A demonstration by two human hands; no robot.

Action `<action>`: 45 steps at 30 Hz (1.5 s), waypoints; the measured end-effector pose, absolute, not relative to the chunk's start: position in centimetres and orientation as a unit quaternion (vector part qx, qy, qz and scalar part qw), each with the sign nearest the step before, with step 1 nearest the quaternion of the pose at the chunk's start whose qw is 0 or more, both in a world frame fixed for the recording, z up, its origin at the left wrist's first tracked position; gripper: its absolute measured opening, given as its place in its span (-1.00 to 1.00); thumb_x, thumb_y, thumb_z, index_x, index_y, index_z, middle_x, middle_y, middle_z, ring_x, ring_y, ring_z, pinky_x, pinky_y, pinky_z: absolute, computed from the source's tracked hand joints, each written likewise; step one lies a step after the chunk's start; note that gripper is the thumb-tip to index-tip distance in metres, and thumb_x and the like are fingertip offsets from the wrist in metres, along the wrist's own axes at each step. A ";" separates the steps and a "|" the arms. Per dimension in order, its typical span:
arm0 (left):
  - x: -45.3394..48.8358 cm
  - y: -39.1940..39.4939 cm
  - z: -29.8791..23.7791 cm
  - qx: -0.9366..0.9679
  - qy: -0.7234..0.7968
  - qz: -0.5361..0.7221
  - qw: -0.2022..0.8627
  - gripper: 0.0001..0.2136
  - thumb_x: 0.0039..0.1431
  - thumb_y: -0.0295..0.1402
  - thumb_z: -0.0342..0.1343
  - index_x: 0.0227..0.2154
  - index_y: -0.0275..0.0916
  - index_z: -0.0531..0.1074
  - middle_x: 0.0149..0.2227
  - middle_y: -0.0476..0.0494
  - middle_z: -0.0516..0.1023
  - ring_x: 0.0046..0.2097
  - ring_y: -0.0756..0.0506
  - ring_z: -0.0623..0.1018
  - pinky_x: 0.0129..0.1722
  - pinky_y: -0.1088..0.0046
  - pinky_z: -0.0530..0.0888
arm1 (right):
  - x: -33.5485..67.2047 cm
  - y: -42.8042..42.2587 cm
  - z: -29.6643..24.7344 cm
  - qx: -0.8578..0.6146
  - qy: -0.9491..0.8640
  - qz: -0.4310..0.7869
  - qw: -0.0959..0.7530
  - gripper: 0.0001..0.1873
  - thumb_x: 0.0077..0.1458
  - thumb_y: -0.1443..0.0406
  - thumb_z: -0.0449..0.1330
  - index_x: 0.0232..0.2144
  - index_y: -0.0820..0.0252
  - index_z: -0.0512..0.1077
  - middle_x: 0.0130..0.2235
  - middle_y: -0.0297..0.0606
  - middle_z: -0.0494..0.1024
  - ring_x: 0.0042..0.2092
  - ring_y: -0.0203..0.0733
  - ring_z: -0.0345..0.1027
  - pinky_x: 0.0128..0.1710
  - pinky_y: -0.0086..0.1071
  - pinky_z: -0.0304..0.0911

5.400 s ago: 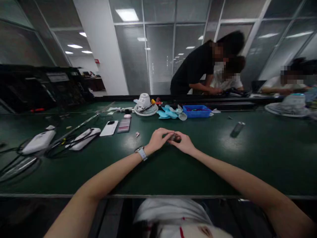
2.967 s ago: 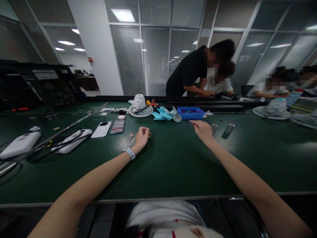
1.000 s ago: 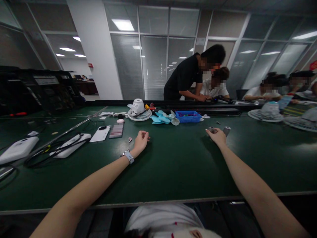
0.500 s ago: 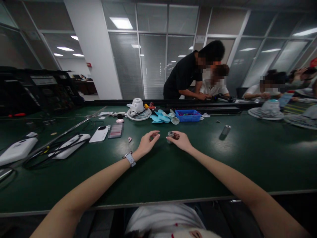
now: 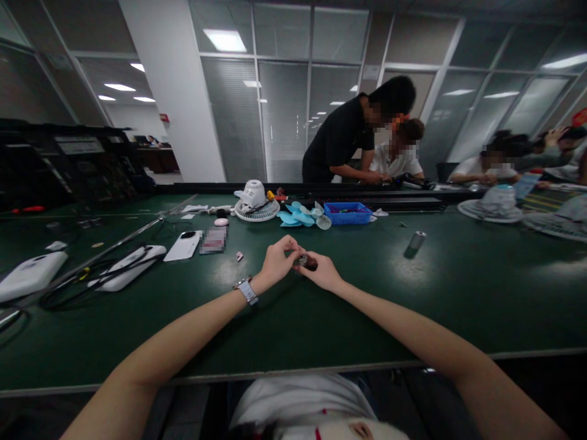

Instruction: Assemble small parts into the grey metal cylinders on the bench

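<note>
My left hand (image 5: 277,264) and my right hand (image 5: 323,271) meet over the middle of the green table (image 5: 321,318). Both pinch a small dark and silver cylindrical part (image 5: 305,261) held between the fingertips, just above the table. My left wrist wears a watch (image 5: 246,289). A second small metal cylinder (image 5: 416,240) lies on the table to the right, beyond my right hand. A tiny pink and white piece (image 5: 239,256) lies left of my left hand.
A white phone (image 5: 183,245), white devices with black cables (image 5: 123,275), a white fan housing (image 5: 254,201), light blue fan blades (image 5: 300,217) and a blue tray (image 5: 346,213) sit toward the back. Other people work behind the far edge and at the right.
My right hand reached out to the right, took one small cylinder and brought it back to the middle. My left hand has closed in on it, so both hands now hold it.
</note>
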State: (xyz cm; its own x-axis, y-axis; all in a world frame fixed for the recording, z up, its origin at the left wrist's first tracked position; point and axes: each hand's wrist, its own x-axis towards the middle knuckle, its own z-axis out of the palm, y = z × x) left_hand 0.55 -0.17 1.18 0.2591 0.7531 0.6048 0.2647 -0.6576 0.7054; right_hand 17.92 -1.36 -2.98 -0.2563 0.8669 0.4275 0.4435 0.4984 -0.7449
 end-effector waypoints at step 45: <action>-4.3 3.7 -3.8 0.530 0.480 0.590 0.374 -0.60 0.15 0.06 0.08 -0.40 -0.24 0.38 -0.49 -0.08 0.51 -0.46 -0.05 0.51 -0.40 0.42 0.44 | 20.0 -2.1 -1.6 -0.398 -0.873 -0.005 0.282 -0.50 0.23 0.12 0.15 0.19 0.05 0.37 0.24 -0.14 0.38 0.23 -0.02 0.28 0.22 -0.06 0.16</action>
